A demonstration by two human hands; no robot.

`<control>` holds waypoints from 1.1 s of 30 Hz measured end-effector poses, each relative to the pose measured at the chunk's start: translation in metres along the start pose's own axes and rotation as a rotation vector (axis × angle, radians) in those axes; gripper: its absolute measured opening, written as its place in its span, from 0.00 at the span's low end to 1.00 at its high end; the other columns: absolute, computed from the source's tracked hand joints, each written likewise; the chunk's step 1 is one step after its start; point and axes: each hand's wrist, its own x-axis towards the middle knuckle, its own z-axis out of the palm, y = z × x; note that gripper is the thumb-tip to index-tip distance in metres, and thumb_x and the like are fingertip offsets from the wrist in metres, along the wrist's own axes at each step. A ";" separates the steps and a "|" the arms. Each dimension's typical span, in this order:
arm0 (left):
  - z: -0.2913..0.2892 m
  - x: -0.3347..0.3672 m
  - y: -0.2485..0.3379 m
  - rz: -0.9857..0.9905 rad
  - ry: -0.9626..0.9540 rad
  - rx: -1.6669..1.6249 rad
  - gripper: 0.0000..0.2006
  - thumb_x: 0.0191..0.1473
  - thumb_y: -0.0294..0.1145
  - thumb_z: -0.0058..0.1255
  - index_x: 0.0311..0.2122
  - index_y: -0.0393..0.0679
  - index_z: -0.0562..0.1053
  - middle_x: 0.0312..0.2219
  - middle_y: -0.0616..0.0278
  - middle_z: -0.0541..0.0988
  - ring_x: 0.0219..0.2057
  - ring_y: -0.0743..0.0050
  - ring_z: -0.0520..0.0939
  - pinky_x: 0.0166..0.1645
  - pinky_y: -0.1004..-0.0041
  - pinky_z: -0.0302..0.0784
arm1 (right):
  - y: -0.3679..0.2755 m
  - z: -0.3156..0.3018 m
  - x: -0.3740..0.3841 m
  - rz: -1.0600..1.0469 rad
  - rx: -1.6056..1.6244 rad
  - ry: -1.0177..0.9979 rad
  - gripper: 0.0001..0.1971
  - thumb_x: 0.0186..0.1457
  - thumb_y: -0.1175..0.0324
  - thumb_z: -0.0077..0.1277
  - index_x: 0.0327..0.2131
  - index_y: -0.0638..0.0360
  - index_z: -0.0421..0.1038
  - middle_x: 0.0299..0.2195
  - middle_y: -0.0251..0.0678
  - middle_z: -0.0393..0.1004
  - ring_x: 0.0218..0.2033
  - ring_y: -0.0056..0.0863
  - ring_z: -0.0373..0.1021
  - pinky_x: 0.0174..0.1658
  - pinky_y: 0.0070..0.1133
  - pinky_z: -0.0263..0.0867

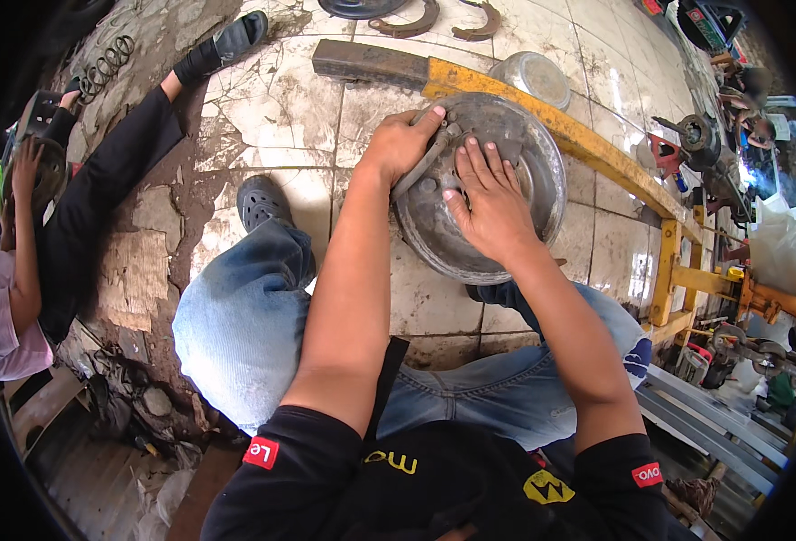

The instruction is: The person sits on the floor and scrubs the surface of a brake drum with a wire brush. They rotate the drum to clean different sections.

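So you've got both hands on that round metal plate (517, 135), which sits out in front of your knees, with its far edge overlapping the yellow metal frame (614, 171) in this view. Your left hand (400, 144) is at the plate's far-left edge, thumb side on top, right beside the metal lever (416, 173). Most of those fingers are tucked out of sight, so honestly I can't tell how tightly that hand is closed. Your right hand (495, 212) is easier to read: it's laid flat on the face of the plate, fingers stretched out, not wrapped around anything.

Past the frame's dark end there are two curved brake shoes (409, 20) lying on the dirty tiled floor (271, 104), and a clear round tub (533, 79) is just beside the yellow bar. Over on your left, another person's hand (26, 169) rests on a dark round part, and a coil spring (106, 68) lies near their legs.
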 end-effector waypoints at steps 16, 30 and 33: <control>0.005 -0.002 0.000 0.060 0.067 0.072 0.34 0.58 0.60 0.47 0.52 0.34 0.74 0.46 0.40 0.78 0.48 0.52 0.80 0.53 0.66 0.73 | -0.013 0.005 0.012 0.140 0.016 0.033 0.35 0.66 0.47 0.32 0.65 0.65 0.50 0.69 0.47 0.45 0.70 0.46 0.41 0.70 0.41 0.37; 0.000 -0.003 -0.002 0.055 0.057 0.093 0.41 0.55 0.60 0.48 0.55 0.24 0.68 0.54 0.33 0.71 0.57 0.45 0.72 0.61 0.68 0.65 | -0.021 0.008 -0.004 0.084 0.068 0.010 0.35 0.66 0.45 0.30 0.65 0.65 0.52 0.68 0.49 0.47 0.69 0.48 0.42 0.69 0.42 0.38; 0.006 -0.004 -0.002 0.052 0.057 0.061 0.42 0.54 0.61 0.49 0.55 0.24 0.67 0.54 0.33 0.70 0.57 0.46 0.72 0.61 0.68 0.65 | -0.017 0.009 0.004 0.112 0.075 0.083 0.35 0.66 0.45 0.31 0.64 0.65 0.53 0.68 0.49 0.47 0.69 0.49 0.41 0.69 0.43 0.39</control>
